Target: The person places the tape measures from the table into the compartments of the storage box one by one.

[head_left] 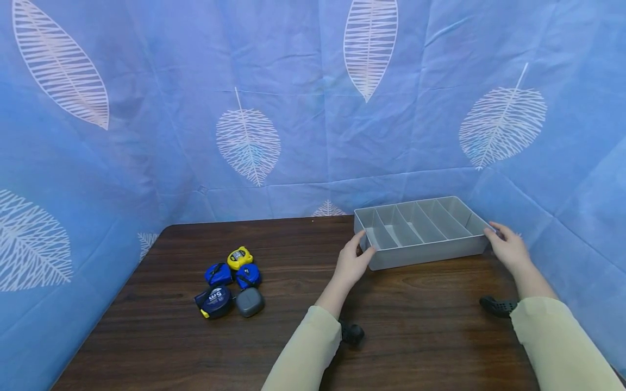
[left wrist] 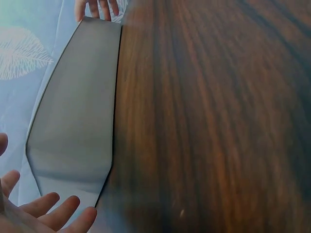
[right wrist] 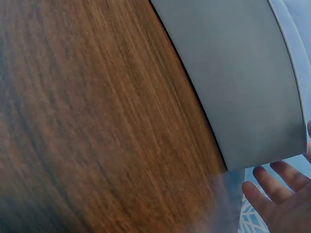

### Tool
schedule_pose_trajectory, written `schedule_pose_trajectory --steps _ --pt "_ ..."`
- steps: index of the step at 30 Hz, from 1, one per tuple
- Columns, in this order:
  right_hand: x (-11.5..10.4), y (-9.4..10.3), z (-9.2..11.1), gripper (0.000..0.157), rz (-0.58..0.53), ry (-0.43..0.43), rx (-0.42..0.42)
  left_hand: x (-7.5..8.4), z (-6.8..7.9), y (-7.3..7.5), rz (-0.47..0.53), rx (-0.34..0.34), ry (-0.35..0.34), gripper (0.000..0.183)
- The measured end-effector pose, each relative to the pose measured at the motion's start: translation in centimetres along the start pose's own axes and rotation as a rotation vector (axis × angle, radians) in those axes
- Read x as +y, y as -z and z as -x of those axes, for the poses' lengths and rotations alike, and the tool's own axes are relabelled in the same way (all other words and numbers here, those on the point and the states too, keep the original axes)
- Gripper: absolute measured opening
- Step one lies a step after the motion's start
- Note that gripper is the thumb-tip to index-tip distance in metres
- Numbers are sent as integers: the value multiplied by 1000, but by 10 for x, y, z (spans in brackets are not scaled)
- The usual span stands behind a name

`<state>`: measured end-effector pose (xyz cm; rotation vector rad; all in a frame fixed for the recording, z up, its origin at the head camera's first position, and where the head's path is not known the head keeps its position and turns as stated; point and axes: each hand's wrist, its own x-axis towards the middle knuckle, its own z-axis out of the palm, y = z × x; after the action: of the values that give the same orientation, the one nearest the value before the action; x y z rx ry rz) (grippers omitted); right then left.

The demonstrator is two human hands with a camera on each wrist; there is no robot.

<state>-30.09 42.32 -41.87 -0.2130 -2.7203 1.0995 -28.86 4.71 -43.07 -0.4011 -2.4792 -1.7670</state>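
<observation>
A grey plastic divided tray (head_left: 430, 254) with several slanting partitions lies on the table's far right, its compartments bare. At its left end is my left hand (head_left: 352, 263), thumb near the front corner. Spread, fairly straight fingers (left wrist: 73, 206) lie against or just off that end wall in the left wrist view. My right hand (head_left: 509, 251) is at the tray's opposite end. Its fingers (right wrist: 274, 184) look extended and loosely spread beside the end wall in the right wrist view. Whether either hand bears on the tray is hard to tell.
Left of centre sits a cluster of tape measures: a yellow one (head_left: 239, 258), two blue ones (head_left: 218, 274), a dark blue one marked 5m (head_left: 215, 302) and a grey rounded one (head_left: 250, 302). Blue leaf-print cloth (head_left: 303, 136) hangs behind the brown wooden table (head_left: 161, 336).
</observation>
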Motion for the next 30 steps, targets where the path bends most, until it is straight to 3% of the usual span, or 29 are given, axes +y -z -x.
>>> schedule_pose_trajectory --steps 12,21,30 --pt "7 -8 0 66 -161 -11 3 -4 1 -15 53 -17 47 52" --pt "6 -4 1 65 -259 6 -62 -3 -1 -22 62 45 68 49" --pt "10 -3 -1 66 -311 -24 -116 -4 -4 -24 152 86 108 48"
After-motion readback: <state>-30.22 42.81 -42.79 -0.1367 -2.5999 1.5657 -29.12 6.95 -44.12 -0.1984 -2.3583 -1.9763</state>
